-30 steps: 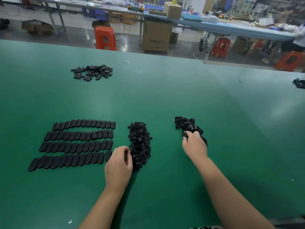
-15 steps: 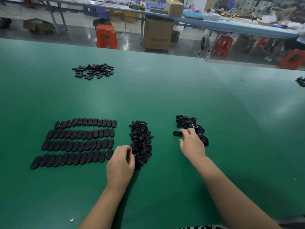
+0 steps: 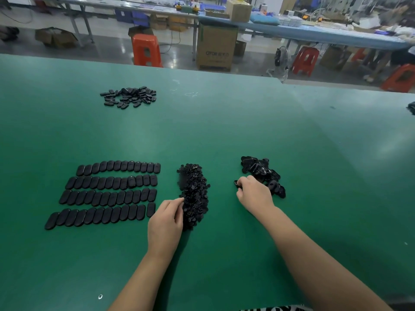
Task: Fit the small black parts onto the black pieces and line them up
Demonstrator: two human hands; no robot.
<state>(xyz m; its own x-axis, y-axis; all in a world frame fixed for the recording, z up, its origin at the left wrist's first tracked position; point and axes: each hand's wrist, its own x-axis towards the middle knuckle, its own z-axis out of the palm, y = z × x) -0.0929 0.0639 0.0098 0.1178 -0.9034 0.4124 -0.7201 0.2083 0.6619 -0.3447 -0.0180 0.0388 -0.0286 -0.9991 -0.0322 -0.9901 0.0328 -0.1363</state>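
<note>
Reaching over a green, matte-surfaced table (image 3: 224, 122), the person works with both bare forearms extended. Right hand (image 3: 254, 195): fingers curled down, pinching one flat black piece (image 3: 236, 184) at the near-left edge of a loose heap of black pieces (image 3: 261, 171) — glossy, rounded plates lying at all angles, some with a visible hole. Left hand (image 3: 165, 223): fingers bent, tips touching the near-left side of the pile of small black parts (image 3: 194, 194); whether a part is actually pinched between them cannot be told. That pile is long and narrow, made of tiny knobbly, roughly round bits, duller than the plates.

Left of the pile lie four rows of finished pieces (image 3: 107, 194) — smooth elongated ovals with rounded ends, each standing side by side and touching its neighbour, the rows slightly curved. The nearest row ends with one oval just beside the left hand.

Far left on the table, well apart from the rest, sits a scattered cluster of ovals (image 3: 129, 97), flat and unsorted.

Beyond the table edge: an orange plastic stool (image 3: 146, 50), a brown cardboard box (image 3: 216, 47) on the shiny floor, and a long blue-topped bench (image 3: 314, 33) with clutter on it.
</note>
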